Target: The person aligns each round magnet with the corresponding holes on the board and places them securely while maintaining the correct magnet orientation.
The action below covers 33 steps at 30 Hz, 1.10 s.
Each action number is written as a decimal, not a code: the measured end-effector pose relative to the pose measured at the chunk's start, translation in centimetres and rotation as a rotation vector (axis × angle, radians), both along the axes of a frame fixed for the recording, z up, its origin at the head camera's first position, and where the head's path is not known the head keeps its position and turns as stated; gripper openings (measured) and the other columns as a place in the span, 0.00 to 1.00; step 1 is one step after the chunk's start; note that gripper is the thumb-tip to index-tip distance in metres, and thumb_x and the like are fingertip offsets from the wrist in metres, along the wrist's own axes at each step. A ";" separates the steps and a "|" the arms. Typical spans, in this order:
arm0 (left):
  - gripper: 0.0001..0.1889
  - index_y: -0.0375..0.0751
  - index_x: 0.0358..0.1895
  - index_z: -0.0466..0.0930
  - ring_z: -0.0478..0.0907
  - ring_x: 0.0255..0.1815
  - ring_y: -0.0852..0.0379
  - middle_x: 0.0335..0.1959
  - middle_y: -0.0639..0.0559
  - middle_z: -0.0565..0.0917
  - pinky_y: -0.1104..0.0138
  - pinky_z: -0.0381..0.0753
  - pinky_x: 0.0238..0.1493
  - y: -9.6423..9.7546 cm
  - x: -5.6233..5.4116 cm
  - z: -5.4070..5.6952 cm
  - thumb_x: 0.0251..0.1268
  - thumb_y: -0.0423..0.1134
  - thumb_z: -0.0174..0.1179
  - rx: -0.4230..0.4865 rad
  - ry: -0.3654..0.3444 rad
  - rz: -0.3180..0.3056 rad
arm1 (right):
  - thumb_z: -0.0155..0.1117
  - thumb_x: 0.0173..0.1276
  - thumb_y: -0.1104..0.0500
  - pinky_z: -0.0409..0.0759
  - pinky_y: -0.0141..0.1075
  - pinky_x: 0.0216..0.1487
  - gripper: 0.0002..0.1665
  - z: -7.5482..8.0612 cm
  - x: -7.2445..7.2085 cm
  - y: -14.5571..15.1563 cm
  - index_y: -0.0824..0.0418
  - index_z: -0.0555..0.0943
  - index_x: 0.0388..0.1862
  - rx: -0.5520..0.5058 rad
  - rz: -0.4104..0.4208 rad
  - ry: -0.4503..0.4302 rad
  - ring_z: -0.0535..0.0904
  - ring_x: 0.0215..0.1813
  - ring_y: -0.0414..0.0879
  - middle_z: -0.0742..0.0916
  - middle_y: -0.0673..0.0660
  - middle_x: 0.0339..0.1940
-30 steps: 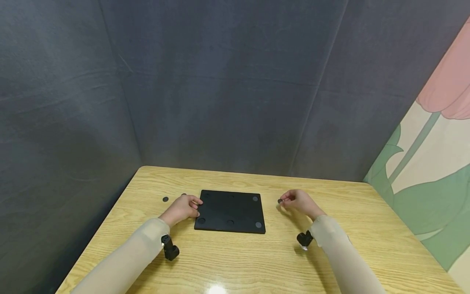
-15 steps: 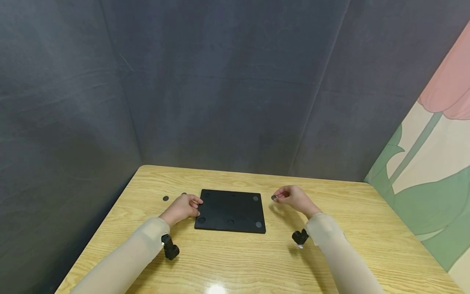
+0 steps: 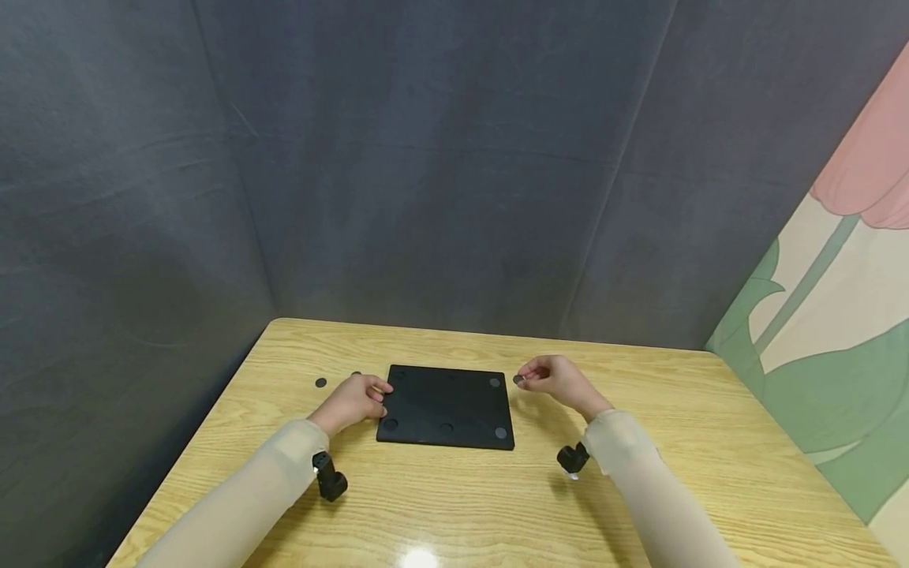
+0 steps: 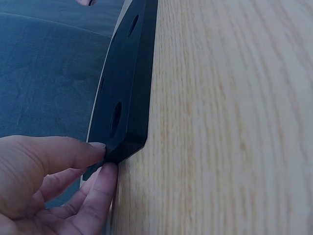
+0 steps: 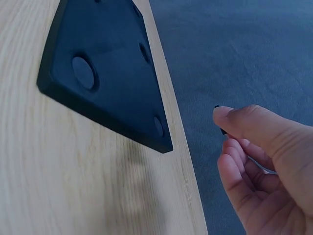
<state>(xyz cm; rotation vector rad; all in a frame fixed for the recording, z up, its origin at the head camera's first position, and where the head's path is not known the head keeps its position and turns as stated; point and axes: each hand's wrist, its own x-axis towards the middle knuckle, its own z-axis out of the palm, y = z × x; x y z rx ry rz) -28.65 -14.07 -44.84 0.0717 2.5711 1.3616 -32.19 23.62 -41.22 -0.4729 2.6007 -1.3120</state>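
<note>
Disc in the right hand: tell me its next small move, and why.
Probably carry the disc left over the board, toward an open middle hole: the right hand pinches it just off the board's right edge, both right corner holes are already filled, and the left hand grips the board.

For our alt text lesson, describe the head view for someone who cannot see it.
A person's right hand pinches a small dark disc just right of a black board on a wooden table; the left hand holds the board's left edge. Two grey discs sit near the board's right corners.
</note>
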 end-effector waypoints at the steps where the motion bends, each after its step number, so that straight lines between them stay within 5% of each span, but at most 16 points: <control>1: 0.20 0.38 0.52 0.82 0.73 0.37 0.52 0.40 0.45 0.78 0.65 0.74 0.36 0.0 0.0 0.0 0.53 0.26 0.66 0.001 -0.001 0.001 | 0.64 0.64 0.67 0.79 0.29 0.40 0.11 0.0 0.0 -0.1 0.72 0.80 0.44 0.001 0.000 0.002 0.81 0.38 0.42 0.87 0.60 0.39; 33: 0.20 0.34 0.52 0.81 0.72 0.34 0.53 0.37 0.44 0.77 0.66 0.73 0.33 -0.1 0.3 0.3 0.52 0.24 0.64 0.024 0.014 -0.030 | 0.71 0.60 0.62 0.77 0.29 0.35 0.10 0.0 1.2 -4.9 0.65 0.84 0.39 0.041 0.058 0.079 0.78 0.34 0.42 0.85 0.55 0.33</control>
